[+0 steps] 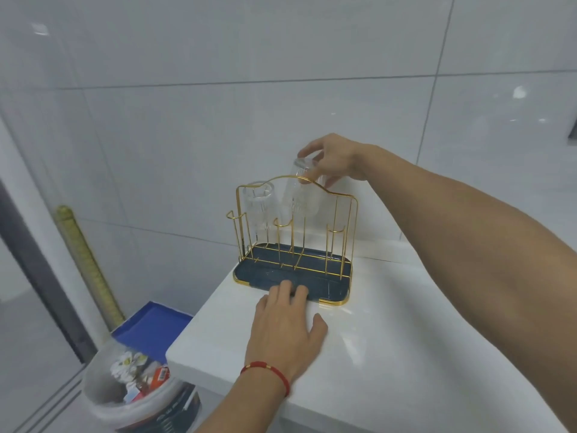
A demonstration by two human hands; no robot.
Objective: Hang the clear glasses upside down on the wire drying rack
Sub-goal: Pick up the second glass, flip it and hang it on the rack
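A gold wire drying rack [340, 195] stands on a dark blue tray [249, 271] at the back of the white counter. One clear ribbed glass [258, 207] hangs upside down on a peg at the rack's back left. My right hand [335, 159] grips the base of a second clear glass [300, 190], held upside down and tilted over the rack's back middle. My left hand [285, 331] lies flat on the counter, fingers spread, fingertips touching the tray's front edge.
The white counter [390, 354] ends at a left edge close to the rack. Below it on the floor sit a waste bin [125, 398] with rubbish and a blue lid or tray [153, 326]. A tiled wall stands right behind the rack.
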